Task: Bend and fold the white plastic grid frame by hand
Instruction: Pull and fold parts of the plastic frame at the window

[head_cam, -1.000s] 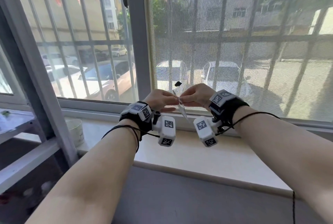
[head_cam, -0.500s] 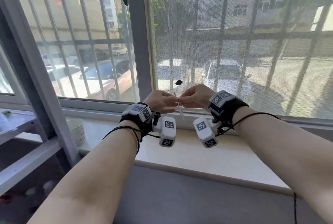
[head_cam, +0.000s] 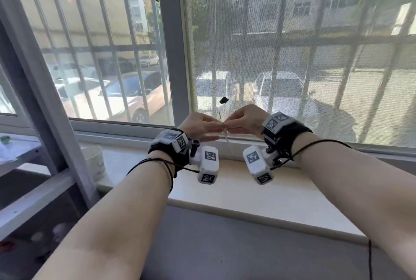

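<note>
Since a second ago my left hand [head_cam: 200, 125] and right hand [head_cam: 244, 119] pinch the frame [head_cam: 227, 140] tighter together, fold nearly closed.

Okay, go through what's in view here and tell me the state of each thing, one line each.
left hand: fingers curled, pinching the white plastic piece
right hand: fingers curled, pinching the same piece
white plastic piece: held between both hands above the sill, one thin end hanging down; shape too small to tell
white cup: upright on the windowsill, contents not visible
window screen: closed, with a small dark hole
</note>
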